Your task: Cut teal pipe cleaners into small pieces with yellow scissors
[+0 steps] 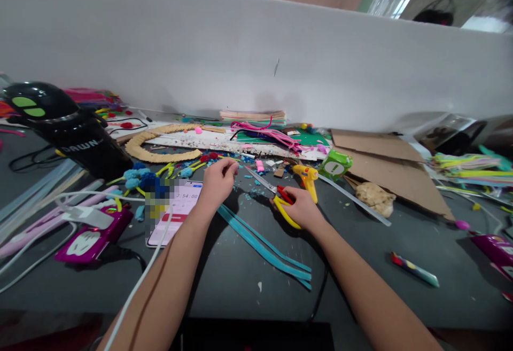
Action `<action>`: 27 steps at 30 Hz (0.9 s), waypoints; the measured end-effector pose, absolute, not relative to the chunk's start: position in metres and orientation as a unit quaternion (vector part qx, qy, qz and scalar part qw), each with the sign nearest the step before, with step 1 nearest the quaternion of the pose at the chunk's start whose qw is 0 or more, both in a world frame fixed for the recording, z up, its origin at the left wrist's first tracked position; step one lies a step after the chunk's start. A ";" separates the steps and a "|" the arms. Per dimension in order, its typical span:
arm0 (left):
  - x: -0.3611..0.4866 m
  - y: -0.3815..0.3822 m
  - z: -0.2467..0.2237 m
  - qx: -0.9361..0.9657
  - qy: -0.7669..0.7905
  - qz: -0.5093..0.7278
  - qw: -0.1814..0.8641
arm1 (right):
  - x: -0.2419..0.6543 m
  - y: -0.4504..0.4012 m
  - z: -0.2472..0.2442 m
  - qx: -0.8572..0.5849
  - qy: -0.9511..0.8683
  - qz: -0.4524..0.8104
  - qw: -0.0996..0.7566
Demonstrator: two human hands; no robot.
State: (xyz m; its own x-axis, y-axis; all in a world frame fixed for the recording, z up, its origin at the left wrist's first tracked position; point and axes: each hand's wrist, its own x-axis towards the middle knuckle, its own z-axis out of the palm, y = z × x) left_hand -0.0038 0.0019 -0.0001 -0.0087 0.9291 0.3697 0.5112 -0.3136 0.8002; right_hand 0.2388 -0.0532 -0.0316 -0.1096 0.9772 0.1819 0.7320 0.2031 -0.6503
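My right hand [301, 208] grips a pair of scissors [264, 181] by its yellow and red handles, the blades pointing up and left. The fingers of my left hand [219, 181] are pinched together just left of the blade tips; whatever they hold is too small to make out. Turquoise fuzzy strips [264, 247] lie on the table between my forearms. Small blue clippings [250, 195] are scattered under the scissors. A yellow glue gun [308, 179] stands just beyond my right hand. Beside my left wrist lies a phone [182, 215] with its screen lit.
At the left stand a black bottle [86, 137] and a purple power strip [96, 236] with white cables. Blue pompom pieces [138, 177] sit near the phone. Behind are a tan curved piece [144, 148] and pink strips [272, 134]. Cardboard [385, 169] and a marker-like tube [414, 269] lie right.
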 end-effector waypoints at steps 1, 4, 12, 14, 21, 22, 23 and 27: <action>-0.004 0.002 0.000 0.667 0.540 0.460 0.227 | 0.239 -0.053 -0.031 -0.597 -0.717 0.204 0.296; -0.003 0.001 0.001 0.668 0.540 0.458 0.230 | 0.239 -0.052 -0.031 -0.597 -0.721 0.203 0.288; -0.003 0.001 0.001 0.671 0.541 0.457 0.222 | 0.240 -0.052 -0.029 -0.593 -0.726 0.204 0.281; -0.003 0.001 0.001 0.670 0.540 0.457 0.224 | 0.240 -0.052 -0.029 -0.592 -0.727 0.206 0.280; -0.003 0.000 0.002 0.670 0.543 0.456 0.220 | 0.241 -0.051 -0.031 -0.588 -0.729 0.214 0.279; -0.003 0.000 0.002 0.670 0.543 0.456 0.219 | 0.242 -0.051 -0.031 -0.588 -0.728 0.216 0.279; -0.003 0.000 0.002 0.671 0.543 0.456 0.218 | 0.242 -0.052 -0.031 -0.587 -0.728 0.216 0.280; -0.004 0.000 0.002 0.672 0.542 0.454 0.219 | 0.242 -0.052 -0.028 -0.586 -0.732 0.213 0.275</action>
State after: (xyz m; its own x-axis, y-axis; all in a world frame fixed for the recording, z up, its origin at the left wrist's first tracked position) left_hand -0.0036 -0.0004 0.0023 -0.0014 0.9280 0.3726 0.5295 -0.3155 0.7875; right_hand 0.2416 -0.0519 -0.0285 -0.1622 0.9750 0.1518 0.7405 0.2219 -0.6343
